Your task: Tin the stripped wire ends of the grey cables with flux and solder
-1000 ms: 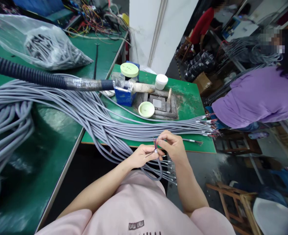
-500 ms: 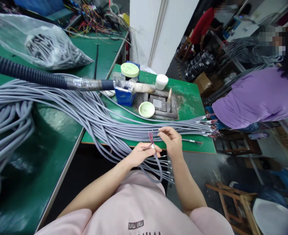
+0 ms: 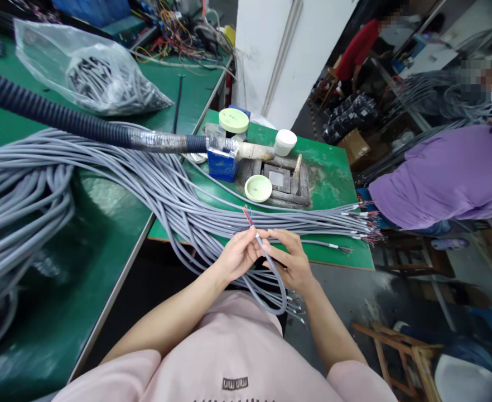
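Note:
My left hand (image 3: 238, 255) pinches a grey cable (image 3: 281, 290) just below its stripped end. Thin red, blue and other coloured wires (image 3: 248, 215) stick up from that end, beyond the fingertips. My right hand (image 3: 293, 261) is closed around the same cable close by, its fingertips almost meeting those of the left. From there the cable loops down in front of my shirt. Behind my hands a thick bundle of grey cables (image 3: 212, 215) lies across the bench, its stripped ends (image 3: 365, 223) at the right edge. More cable ends (image 3: 298, 307) hang below my hands.
On the green bench (image 3: 329, 173) are a solder pot (image 3: 290, 192), a pale green dish (image 3: 258, 188), a white tub (image 3: 285, 142) and a blue box (image 3: 221, 164). A dark corrugated hose (image 3: 82, 125) crosses above the cables. A person in purple (image 3: 442, 178) sits at right.
My right hand has come down and left onto the cable. The left hand has raised the cable end slightly, and its wires now lean further left. The view has shifted a little.

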`<state>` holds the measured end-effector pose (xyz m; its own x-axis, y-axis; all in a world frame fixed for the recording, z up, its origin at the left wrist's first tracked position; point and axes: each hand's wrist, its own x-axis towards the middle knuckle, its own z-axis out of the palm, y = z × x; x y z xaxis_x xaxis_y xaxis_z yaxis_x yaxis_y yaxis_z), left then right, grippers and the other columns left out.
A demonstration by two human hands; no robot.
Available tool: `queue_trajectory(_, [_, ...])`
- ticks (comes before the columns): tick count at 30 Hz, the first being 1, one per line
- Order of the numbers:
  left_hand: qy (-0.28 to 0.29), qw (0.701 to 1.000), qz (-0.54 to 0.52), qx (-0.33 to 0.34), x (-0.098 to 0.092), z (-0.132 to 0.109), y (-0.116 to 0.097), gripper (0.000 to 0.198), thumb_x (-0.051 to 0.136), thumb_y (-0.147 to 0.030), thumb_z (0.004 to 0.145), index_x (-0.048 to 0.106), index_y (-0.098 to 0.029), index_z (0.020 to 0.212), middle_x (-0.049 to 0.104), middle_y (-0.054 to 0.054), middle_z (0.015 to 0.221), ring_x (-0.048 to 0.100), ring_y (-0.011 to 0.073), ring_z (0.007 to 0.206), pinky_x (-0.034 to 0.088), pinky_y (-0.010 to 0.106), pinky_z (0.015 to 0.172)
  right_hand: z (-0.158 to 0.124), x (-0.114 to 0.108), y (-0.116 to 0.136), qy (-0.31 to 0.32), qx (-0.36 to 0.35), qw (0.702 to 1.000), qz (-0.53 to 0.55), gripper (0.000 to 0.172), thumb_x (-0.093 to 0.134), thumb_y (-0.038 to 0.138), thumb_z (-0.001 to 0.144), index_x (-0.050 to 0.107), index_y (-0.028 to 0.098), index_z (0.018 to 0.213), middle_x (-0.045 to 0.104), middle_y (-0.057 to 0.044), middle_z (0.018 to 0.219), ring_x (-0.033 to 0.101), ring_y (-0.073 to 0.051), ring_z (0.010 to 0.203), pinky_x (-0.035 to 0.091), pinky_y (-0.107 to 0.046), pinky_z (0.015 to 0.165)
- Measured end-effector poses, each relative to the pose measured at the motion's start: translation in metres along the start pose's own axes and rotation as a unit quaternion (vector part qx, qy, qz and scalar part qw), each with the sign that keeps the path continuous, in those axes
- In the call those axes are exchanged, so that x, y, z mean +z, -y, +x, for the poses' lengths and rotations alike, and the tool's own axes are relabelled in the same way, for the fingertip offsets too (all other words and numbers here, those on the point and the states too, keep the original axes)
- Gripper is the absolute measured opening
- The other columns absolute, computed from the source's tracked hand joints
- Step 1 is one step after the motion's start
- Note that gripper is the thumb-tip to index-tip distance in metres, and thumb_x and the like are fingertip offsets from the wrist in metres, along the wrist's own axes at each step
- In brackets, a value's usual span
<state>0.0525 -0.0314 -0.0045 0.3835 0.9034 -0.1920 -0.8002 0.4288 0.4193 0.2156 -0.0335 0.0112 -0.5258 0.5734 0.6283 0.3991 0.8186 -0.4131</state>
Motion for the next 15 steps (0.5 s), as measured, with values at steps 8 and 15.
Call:
queue_trajectory(8, [0.010,0.985,0.154,0.076,-0.001,-0.004,-0.013,0.038,0.073,-0.049,0.073,0.074,-0.013,0.083,0.069,0.004,0.066,0.062,0.0111,0.058,0.052,0.023,0.061,0.026,0.004,-0.002,-0.085,-0.004,0.995,0.057,0.031,0.054,0.027,0.092,0.061,0.032,0.122,0.066,-0.006,0.121,0.056,-0.027,0.121,0.050,-0.050,0.096])
queue_trajectory(15, [-0.089,0.733,0.545,0.397,-0.020,-0.007,-0.060,0.018,0.062,-0.030,0.085,0.074,-0.018,0.089,0.073,0.005,0.080,0.065,0.0146,0.075,0.051,0.028,0.074,0.074,-0.018,-0.026,-0.170,0.125,0.977,-0.013,0.020,0.047,0.027,0.095,0.066,0.025,0.101,0.071,-0.005,0.099,0.065,-0.021,0.096,0.053,-0.040,0.087])
